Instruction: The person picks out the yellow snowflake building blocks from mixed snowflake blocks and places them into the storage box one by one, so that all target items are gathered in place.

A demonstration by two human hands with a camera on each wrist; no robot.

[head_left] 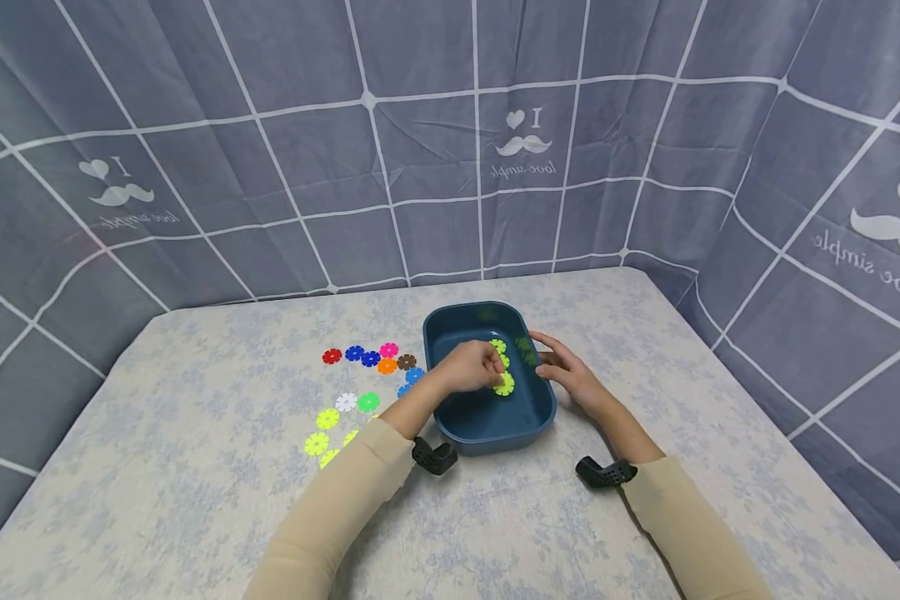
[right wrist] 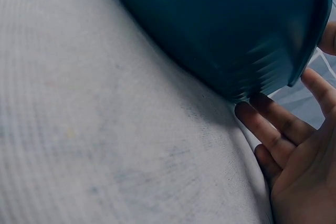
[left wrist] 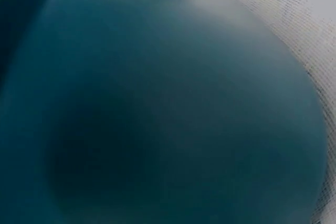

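Note:
A dark blue plastic bin (head_left: 453, 417) stands on the table. My left hand (head_left: 472, 367) is inside it, pinching a yellow notched plastic disc (head_left: 505, 385) at the bin's floor. More yellow discs (head_left: 498, 346) lie just beyond those fingers. The bin's wall (left wrist: 184, 103) fills the left wrist view, close and blurred. On the bin's right side, my right hand (head_left: 573, 379) holds the rim, thumb over the edge and fingers against the outer wall. The right wrist view shows those fingers (right wrist: 268, 129) touching the bin's ribbed outside (right wrist: 252, 72).
Left of the bin lie several loose discs: a red one (head_left: 332, 357), dark blue ones (head_left: 355, 353), a pink one (head_left: 389, 350), a white one (head_left: 347, 402), a green one (head_left: 368, 402) and yellow ones (head_left: 317, 443). My left sleeve (head_left: 337, 508) hides part of that group. A grey curtain (head_left: 435, 167) hangs behind the table.

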